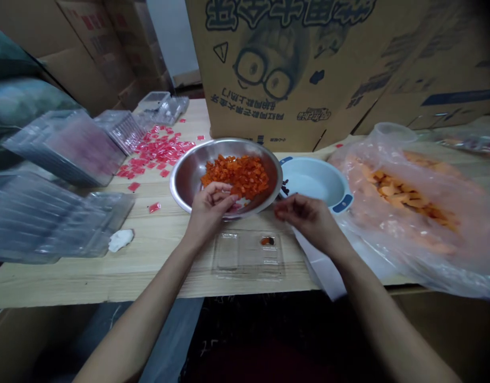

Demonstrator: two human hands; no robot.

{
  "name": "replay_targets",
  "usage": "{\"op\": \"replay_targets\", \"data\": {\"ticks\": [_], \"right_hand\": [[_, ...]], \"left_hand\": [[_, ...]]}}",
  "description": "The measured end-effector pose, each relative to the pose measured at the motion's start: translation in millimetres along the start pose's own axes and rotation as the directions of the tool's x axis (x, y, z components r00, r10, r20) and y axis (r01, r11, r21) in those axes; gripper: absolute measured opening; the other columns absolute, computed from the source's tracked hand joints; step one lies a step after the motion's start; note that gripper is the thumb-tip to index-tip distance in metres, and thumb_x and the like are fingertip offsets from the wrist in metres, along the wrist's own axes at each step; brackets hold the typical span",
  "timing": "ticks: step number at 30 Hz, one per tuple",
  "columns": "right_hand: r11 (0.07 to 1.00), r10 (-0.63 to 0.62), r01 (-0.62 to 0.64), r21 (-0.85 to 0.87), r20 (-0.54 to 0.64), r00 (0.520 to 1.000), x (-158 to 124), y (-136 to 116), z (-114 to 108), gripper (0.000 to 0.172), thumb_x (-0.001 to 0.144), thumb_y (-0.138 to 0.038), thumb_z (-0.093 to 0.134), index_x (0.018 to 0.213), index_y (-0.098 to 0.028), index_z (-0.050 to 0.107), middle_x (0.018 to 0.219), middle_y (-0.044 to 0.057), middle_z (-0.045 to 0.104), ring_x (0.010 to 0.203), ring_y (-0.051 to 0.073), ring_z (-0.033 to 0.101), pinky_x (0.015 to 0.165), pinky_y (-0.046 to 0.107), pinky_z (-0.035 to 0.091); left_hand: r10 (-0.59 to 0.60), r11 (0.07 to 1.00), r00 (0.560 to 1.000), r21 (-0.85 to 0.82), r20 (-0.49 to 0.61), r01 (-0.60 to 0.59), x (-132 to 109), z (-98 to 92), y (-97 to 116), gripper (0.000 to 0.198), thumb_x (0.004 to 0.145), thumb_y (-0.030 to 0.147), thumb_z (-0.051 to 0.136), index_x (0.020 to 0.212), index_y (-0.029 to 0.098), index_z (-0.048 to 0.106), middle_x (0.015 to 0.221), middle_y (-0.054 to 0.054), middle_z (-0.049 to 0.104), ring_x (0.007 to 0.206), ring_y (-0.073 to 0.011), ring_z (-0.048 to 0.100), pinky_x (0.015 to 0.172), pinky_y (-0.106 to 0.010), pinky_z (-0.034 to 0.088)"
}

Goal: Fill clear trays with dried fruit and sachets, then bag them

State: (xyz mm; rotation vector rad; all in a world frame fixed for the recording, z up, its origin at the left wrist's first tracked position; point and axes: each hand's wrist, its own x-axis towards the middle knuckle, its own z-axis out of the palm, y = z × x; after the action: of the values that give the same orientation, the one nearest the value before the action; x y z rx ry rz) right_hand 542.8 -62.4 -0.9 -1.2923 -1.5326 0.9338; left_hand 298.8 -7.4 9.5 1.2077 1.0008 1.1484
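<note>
A steel bowl [184, 178] holds small orange pieces [245, 173]. My left hand [212, 205] reaches over its front rim, thumb and fingers closed together by the pieces; what they pinch is unclear. Beside the bowl's right edge, my right hand [306, 219] is closed, its fingertips pressed together and blurred around something I cannot make out. Between my forearms lies a clear plastic tray [229, 258] with compartments. One orange and dark piece [267, 241] sits in its upper right part. A light blue basin [314, 178] stands behind my right hand, with dark bits [285, 186] at its left side.
Red sachets [161, 149] are scattered at the back left. Stacked clear plastic cases [65, 143] and more clear trays [41, 218] stand left, near a white scrap [121, 240]. A plastic bag [412, 213] of orange pieces lies right. A large carton [269, 69] rises behind.
</note>
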Motion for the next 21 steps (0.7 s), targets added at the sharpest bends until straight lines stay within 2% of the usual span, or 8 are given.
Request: {"op": "replay_targets", "data": {"ticks": [2, 4, 6, 8, 11, 15, 17, 21], "right_hand": [[0.989, 0.102, -0.094, -0.116, 0.058, 0.993, -35, 12, 5, 0.011, 0.086, -0.030, 0.071, 0.088, -0.020, 0.068, 0.079, 0.002, 0.070, 0.068, 0.017, 0.062, 0.064, 0.029, 0.048], [0.964, 0.168, -0.146, -0.222, 0.084, 0.982, -59, 24, 17, 0.007, 0.086, -0.023, 0.069, 0.082, -0.021, 0.064, 0.073, 0.000, 0.067, 0.063, 0.016, 0.058, 0.060, 0.027, 0.044], [0.949, 0.174, -0.143, -0.282, 0.086, 0.981, -70, 33, 30, 0.010, 0.086, -0.017, 0.067, 0.078, -0.021, 0.062, 0.075, 0.000, 0.068, 0.064, 0.016, 0.059, 0.061, 0.027, 0.045], [0.947, 0.146, -0.108, -0.302, 0.104, 0.984, -72, 36, 38, 0.011, 0.088, -0.013, 0.064, 0.080, -0.021, 0.064, 0.088, 0.003, 0.074, 0.071, 0.017, 0.063, 0.067, 0.028, 0.048], [0.958, 0.089, -0.042, -0.285, 0.152, 0.984, -72, 34, 37, 0.011, 0.091, -0.014, 0.062, 0.088, -0.021, 0.070, 0.106, 0.007, 0.075, 0.082, 0.018, 0.068, 0.075, 0.031, 0.052], [0.969, 0.052, -0.024, -0.247, 0.105, 0.993, -82, 32, 24, 0.014, 0.097, -0.019, 0.057, 0.094, -0.022, 0.071, 0.098, 0.006, 0.075, 0.087, 0.021, 0.071, 0.077, 0.032, 0.055], [0.966, 0.047, -0.027, -0.256, 0.072, 0.996, -89, 32, 21, 0.015, 0.098, -0.021, 0.056, 0.095, -0.022, 0.070, 0.097, 0.006, 0.075, 0.089, 0.021, 0.071, 0.081, 0.034, 0.056], [0.957, 0.018, 0.000, -0.291, 0.060, 0.998, -105, 33, 25, 0.016, 0.100, -0.024, 0.055, 0.095, -0.023, 0.071, 0.101, 0.008, 0.074, 0.096, 0.024, 0.072, 0.088, 0.039, 0.059]], "left_hand": [[-0.047, 0.998, 0.998, 0.043, 0.044, 0.045, -30, 0.1, -3, 0.032, 0.079, 0.033, 0.084, 0.102, 0.020, 0.065, 0.082, -0.002, 0.079, 0.070, -0.0173, 0.076, 0.061, -0.026, 0.059], [-0.078, 0.990, 0.993, 0.123, 0.090, 0.066, -59, 5.4, -14, 0.022, 0.083, 0.032, 0.082, 0.097, 0.021, 0.068, 0.079, -0.002, 0.078, 0.068, -0.0161, 0.074, 0.057, -0.024, 0.055], [-0.078, 0.969, 0.989, 0.245, 0.128, 0.044, -82, 14.2, -32, 0.014, 0.087, 0.030, 0.079, 0.093, 0.021, 0.072, 0.075, -0.001, 0.075, 0.064, -0.0146, 0.070, 0.056, -0.024, 0.052], [-0.046, 0.926, 0.984, 0.377, 0.170, -0.021, -98, 23.9, -51, 0.008, 0.090, 0.028, 0.077, 0.093, 0.021, 0.074, 0.076, -0.001, 0.074, 0.065, -0.0147, 0.067, 0.060, -0.027, 0.053], [0.031, 0.829, 0.953, 0.524, 0.301, -0.193, -110, 35.7, -69, 0.002, 0.096, 0.024, 0.070, 0.094, 0.024, 0.072, 0.089, -0.002, 0.075, 0.080, -0.0184, 0.070, 0.075, -0.033, 0.057], [0.088, 0.707, 0.884, 0.596, 0.460, -0.380, -115, 42.8, -77, 0.008, 0.101, 0.023, 0.063, 0.096, 0.023, 0.069, 0.099, -0.006, 0.074, 0.098, -0.0242, 0.070, 0.088, -0.042, 0.058], [0.108, 0.701, 0.871, 0.585, 0.479, -0.408, -116, 44.4, -80, 0.010, 0.102, 0.022, 0.061, 0.099, 0.023, 0.070, 0.102, -0.007, 0.073, 0.101, -0.0247, 0.069, 0.090, -0.042, 0.058], [0.160, 0.705, 0.895, 0.587, 0.416, -0.398, -121, 49.3, -85, 0.020, 0.105, 0.024, 0.055, 0.098, 0.024, 0.074, 0.098, -0.007, 0.070, 0.095, -0.0226, 0.069, 0.085, -0.039, 0.060]]}}
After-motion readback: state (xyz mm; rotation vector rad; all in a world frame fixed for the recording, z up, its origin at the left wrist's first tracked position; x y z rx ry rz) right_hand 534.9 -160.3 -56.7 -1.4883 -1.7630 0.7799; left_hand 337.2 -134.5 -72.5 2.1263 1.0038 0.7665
